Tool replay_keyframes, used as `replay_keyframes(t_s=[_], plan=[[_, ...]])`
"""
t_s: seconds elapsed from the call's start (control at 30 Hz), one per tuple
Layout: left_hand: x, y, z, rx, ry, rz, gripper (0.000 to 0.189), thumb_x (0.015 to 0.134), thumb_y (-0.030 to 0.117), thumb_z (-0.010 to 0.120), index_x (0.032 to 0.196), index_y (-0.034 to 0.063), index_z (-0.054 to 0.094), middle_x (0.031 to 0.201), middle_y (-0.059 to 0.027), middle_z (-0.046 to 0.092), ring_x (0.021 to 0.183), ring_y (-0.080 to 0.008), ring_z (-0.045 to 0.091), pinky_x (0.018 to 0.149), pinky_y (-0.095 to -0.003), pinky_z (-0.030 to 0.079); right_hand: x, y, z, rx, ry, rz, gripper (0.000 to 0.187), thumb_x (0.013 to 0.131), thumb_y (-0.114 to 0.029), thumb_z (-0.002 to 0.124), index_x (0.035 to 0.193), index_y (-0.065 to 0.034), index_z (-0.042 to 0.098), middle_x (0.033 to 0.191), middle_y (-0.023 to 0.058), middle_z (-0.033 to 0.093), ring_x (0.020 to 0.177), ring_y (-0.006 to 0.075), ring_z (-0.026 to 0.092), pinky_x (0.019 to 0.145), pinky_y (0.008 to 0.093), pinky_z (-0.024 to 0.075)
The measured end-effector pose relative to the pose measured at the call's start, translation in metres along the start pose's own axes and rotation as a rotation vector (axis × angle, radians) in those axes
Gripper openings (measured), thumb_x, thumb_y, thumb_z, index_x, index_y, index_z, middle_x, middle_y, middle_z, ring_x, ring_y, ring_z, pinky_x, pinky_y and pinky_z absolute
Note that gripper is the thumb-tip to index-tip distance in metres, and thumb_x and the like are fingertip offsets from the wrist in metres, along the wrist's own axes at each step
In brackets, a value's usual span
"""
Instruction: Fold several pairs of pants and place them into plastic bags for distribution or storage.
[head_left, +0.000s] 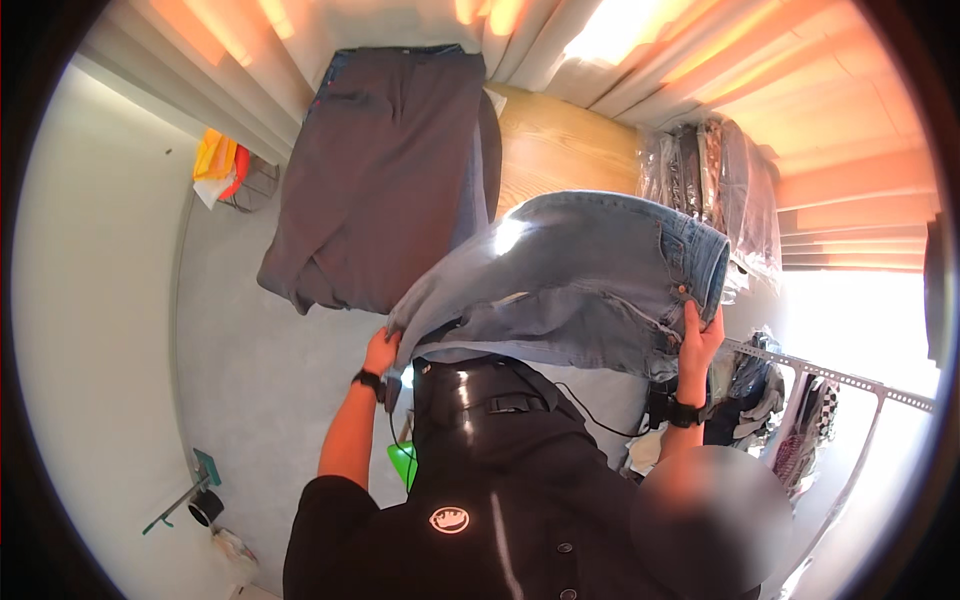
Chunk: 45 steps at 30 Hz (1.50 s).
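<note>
A pair of blue denim jeans (570, 255) is stretched sideways in front of my body. My right hand (702, 337) grips the waistband near the metal button, with the thumb on the front. At the other end my left hand (384, 351) holds the leg hems, its fingers partly hidden by the cloth. The two legs sag in a curve between my hands. Behind them, a stack of trousers (390, 172), with a dark brown-grey pair on top and denim edges showing beneath, lies on a wooden table (570, 142).
Clear-bagged folded garments (712, 172) stand at the table's right end. Clothes (750, 397) sit on a perforated metal rack (840, 382) at right. A stool (255, 184) with a yellow bag stands by the left curtain. A dark bin (205, 507) and green-handled tool (180, 504) are lower left.
</note>
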<state>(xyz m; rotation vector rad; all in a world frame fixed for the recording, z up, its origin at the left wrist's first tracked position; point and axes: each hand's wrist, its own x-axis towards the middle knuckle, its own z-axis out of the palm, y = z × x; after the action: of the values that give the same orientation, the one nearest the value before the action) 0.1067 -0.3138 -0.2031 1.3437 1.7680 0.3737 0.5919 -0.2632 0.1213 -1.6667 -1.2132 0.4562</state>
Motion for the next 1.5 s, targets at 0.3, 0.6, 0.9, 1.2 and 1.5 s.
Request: replay_keyframes(t_s=[0.3, 0.6, 0.9, 1.2, 1.5], plan=[[-0.04, 0.11, -0.17, -0.181, 1.102, 0.102, 0.029, 0.083, 0.018, 0.049, 0.1, -0.0062, 0.046, 0.094, -0.0183, 0.051, 0.086, -0.0253, 0.051, 0.075, -0.0344, 0.041, -0.002, 0.005, -0.041, 0.236, 0.125, 0.311, 0.026, 0.083, -0.019, 0.055, 0.095, 0.004, 0.054, 0.085, 0.0034, 0.057, 0.074, 0.0078, 0.05, 0.067, 0.0226, 0.0415], [0.133, 0.163, -0.248, 0.319, 0.926, 0.368, 0.04, 0.068, 0.013, 0.062, 0.1, -0.0045, 0.046, 0.096, -0.0196, 0.049, 0.09, -0.0324, 0.048, 0.081, -0.0373, 0.039, 0.117, 0.138, 0.004, -0.034, 0.04, 0.401, 0.025, 0.077, -0.016, 0.059, 0.091, 0.0045, 0.055, 0.083, 0.0099, 0.061, 0.075, 0.0137, 0.057, 0.068, 0.0257, 0.0444], [0.012, 0.072, -0.114, -0.322, -0.302, -0.103, 0.039, 0.065, 0.009, 0.064, 0.102, 0.0075, 0.05, 0.087, -0.0045, 0.056, 0.077, -0.016, 0.055, 0.064, -0.0307, 0.045, -0.079, 0.233, 0.052, -0.347, 0.363, 0.58, 0.032, 0.068, -0.01, 0.063, 0.095, 0.0009, 0.05, 0.091, 0.0119, 0.053, 0.076, 0.0184, 0.052, 0.072, 0.0281, 0.0428], [-0.009, 0.093, -0.065, 0.141, -0.125, 0.446, 0.015, 0.072, 0.012, 0.058, 0.086, 0.0052, 0.057, 0.094, -0.0103, 0.056, 0.089, -0.0286, 0.051, 0.077, -0.0378, 0.04, -0.094, 0.227, 0.085, 0.213, 0.419, 1.473, 0.051, 0.067, -0.032, 0.07, 0.108, -0.0118, 0.047, 0.103, 0.0062, 0.05, 0.094, 0.0219, 0.047, 0.075, 0.0386, 0.0399], [-0.085, 0.129, -0.082, 0.279, 0.399, 0.457, 0.014, 0.081, 0.005, 0.044, 0.093, 0.0023, 0.052, 0.097, -0.013, 0.053, 0.091, -0.0296, 0.05, 0.079, -0.0378, 0.039, -0.024, 0.259, 0.04, 0.462, 0.274, 1.04, 0.039, 0.073, -0.028, 0.065, 0.104, -0.0084, 0.05, 0.092, 0.0037, 0.056, 0.078, 0.0166, 0.056, 0.059, 0.0314, 0.047]])
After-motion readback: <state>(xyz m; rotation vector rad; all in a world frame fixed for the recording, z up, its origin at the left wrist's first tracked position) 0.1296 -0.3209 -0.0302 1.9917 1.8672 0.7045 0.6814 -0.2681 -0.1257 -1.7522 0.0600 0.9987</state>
